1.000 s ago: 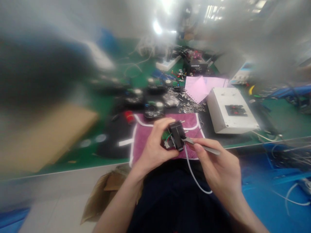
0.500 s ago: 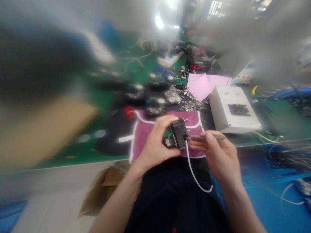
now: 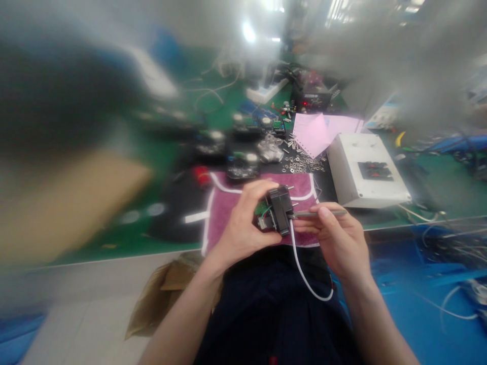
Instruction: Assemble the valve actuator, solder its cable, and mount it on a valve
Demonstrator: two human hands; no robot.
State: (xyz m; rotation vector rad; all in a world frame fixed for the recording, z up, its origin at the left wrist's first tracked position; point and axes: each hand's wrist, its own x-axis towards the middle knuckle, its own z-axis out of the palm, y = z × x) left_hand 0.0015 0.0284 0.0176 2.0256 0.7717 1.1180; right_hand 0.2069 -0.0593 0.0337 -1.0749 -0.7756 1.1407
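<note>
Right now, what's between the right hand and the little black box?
A thin grey metal tool, pinched in the right hand, spans that gap; its tip meets the black box held by the left hand. The head view shows it.

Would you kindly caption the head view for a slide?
Left hand grips small black module; right hand holds thin metal tool against it, over purple cloth.

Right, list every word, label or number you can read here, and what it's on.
No text is legible anywhere.
Black unit at the back: pale label strip, too blurred.
White box: dark panel, nothing readable.
Black module in the left hand: no marking legible.
Tweezers in the right hand: no marking visible.
</note>
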